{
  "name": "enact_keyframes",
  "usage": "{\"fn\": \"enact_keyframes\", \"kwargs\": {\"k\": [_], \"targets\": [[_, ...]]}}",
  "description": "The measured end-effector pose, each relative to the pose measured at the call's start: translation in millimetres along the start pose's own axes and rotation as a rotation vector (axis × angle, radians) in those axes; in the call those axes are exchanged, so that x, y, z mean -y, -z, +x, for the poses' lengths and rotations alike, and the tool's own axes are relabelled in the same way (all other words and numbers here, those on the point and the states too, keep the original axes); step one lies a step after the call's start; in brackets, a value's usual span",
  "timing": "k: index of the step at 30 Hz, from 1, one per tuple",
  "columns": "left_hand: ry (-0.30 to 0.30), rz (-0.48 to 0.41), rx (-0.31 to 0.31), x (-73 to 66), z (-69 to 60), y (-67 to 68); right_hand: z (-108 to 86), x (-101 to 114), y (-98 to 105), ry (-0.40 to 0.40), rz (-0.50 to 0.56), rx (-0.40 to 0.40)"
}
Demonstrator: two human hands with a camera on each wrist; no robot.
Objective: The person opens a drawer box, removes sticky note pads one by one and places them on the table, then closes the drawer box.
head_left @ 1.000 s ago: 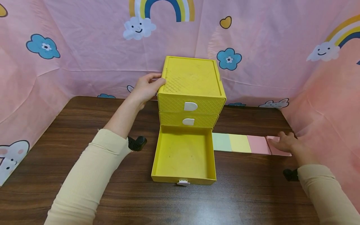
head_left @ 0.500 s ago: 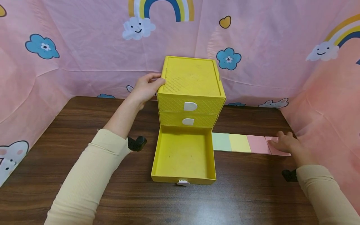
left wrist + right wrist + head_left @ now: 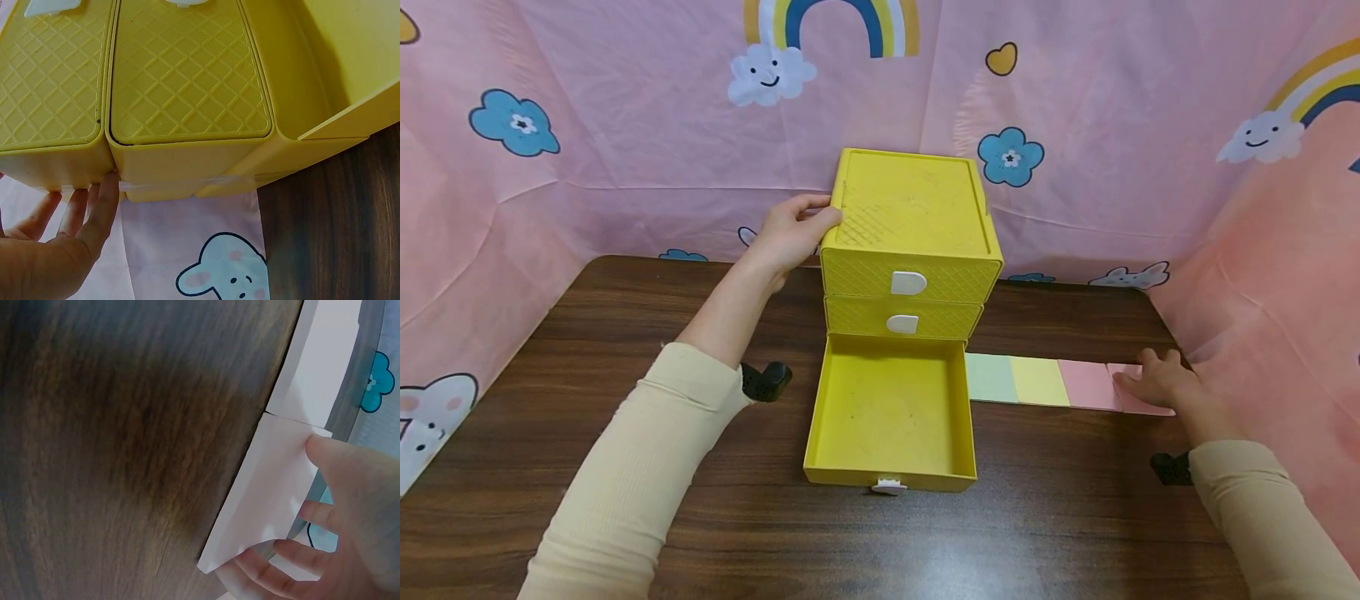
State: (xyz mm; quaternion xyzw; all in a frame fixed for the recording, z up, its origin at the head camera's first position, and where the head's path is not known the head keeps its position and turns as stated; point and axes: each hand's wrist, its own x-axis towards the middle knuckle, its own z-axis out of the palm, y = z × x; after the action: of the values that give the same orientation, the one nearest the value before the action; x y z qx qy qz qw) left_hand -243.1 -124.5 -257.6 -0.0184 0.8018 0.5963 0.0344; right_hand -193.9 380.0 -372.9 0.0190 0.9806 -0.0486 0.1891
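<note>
A yellow drawer unit (image 3: pixel 917 204) stands at the middle of the table, its bottom drawer (image 3: pixel 891 417) pulled out and bare inside. My left hand (image 3: pixel 790 233) rests on its upper left side; in the left wrist view the fingers (image 3: pixel 100 219) touch the side wall. To the right of the unit, flat square sticky note pads lie in a row: green (image 3: pixel 991 377), yellow (image 3: pixel 1040 381), pink (image 3: pixel 1088 385) and, at the end, another pink pad (image 3: pixel 269 487). My right hand (image 3: pixel 1172 387) holds that end pad, thumb near one corner and fingers curled at its edges.
Dark wooden table (image 3: pixel 1037 517) carries everything. A pink patterned curtain (image 3: pixel 647 125) hangs behind and along both sides, close to the right hand. The drawer's white handle (image 3: pixel 889 487) juts out at the front.
The end pink pad has shifted slightly left and straightened, closing the thin gap to the neighbouring pink pad. The right hand moved slightly with it; the left hand has stayed put.
</note>
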Motion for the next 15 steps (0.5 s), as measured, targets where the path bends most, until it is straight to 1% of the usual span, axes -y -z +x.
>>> {"fn": "enact_keyframes", "kwargs": {"k": [6,15], "targets": [[-0.008,-0.002,-0.003,-0.2,0.9,-0.1,-2.0,1.6,2.2,0.026,-0.006,-0.030],[0.000,0.008,0.003,0.2,0.9,0.6,-4.4,8.2,3.5,0.045,-0.040,-0.053]]}}
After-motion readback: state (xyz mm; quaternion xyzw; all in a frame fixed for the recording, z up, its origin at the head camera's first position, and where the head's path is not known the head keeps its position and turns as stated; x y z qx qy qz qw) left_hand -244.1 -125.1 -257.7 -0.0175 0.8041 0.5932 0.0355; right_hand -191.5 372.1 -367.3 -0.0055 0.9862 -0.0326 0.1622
